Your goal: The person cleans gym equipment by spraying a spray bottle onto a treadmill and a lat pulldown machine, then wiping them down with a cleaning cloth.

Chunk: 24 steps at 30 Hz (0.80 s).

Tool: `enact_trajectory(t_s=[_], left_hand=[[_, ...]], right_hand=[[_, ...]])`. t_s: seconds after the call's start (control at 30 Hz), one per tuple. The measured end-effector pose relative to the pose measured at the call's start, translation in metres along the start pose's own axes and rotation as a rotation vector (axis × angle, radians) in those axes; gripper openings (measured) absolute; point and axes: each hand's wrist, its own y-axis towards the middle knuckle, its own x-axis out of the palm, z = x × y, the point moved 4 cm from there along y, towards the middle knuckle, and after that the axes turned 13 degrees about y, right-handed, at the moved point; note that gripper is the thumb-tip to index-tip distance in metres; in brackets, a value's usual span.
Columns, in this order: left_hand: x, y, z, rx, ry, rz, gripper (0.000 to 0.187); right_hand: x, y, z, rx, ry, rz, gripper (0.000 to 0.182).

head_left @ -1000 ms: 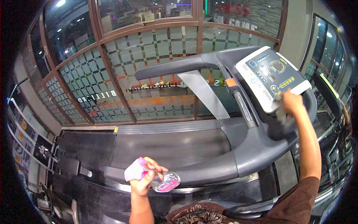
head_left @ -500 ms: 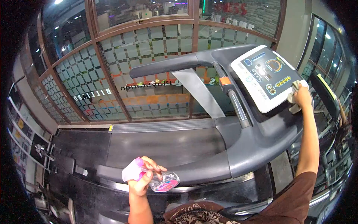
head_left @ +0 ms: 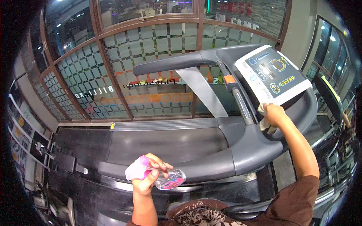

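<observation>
While a cloth [head_left: 264,119] is gripped by the right hand [head_left: 275,115] just below the treadmill console [head_left: 273,77], a pink-labelled spray bottle [head_left: 166,180], lettering unreadable, is clasped by the left hand [head_left: 147,177].

Beyond my treadmill, a wall of windows [head_left: 151,75] in brown wooden frames fills the far side, its lower panes checked with frosted squares and crossed by an orange band with mirrored lettering. Ceiling lights glint in the dark upper panes. On the right stands a pale pillar [head_left: 299,34], with more dark windows [head_left: 332,52] beyond it.
</observation>
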Motion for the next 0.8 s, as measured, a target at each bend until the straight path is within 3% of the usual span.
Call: enact_trajectory(t_s=[0.1,0.13,0.23,0.3,0.4,0.53,0.8], left_hand=[[-0.008,-0.004,0.004,0.008,0.021,0.021,0.013],[-0.013,-0.006,0.004,0.005,0.028,0.03,0.013],[-0.024,-0.011,0.009,-0.003,0.057,0.045,0.013],[-0.025,-0.011,0.009,0.0,0.07,0.045,0.013],[-0.027,-0.011,0.01,0.004,0.064,0.043,0.012],[-0.028,-0.009,0.008,0.004,0.051,0.04,0.012],[-0.017,-0.001,0.005,-0.029,0.005,0.028,0.013]], right_hand=[[-0.01,-0.001,0.021,0.02,0.085,0.084,0.043],[-0.034,-0.005,0.03,0.127,0.223,0.118,0.05],[-0.078,-0.002,0.104,0.285,0.192,0.594,0.056],[-0.088,-0.002,0.147,0.416,0.054,0.68,0.051],[-0.061,0.002,0.168,0.558,0.079,0.62,0.049],[-0.05,0.002,0.136,0.432,0.089,0.583,0.041],[0.004,0.023,0.028,0.217,-0.142,0.253,0.032]])
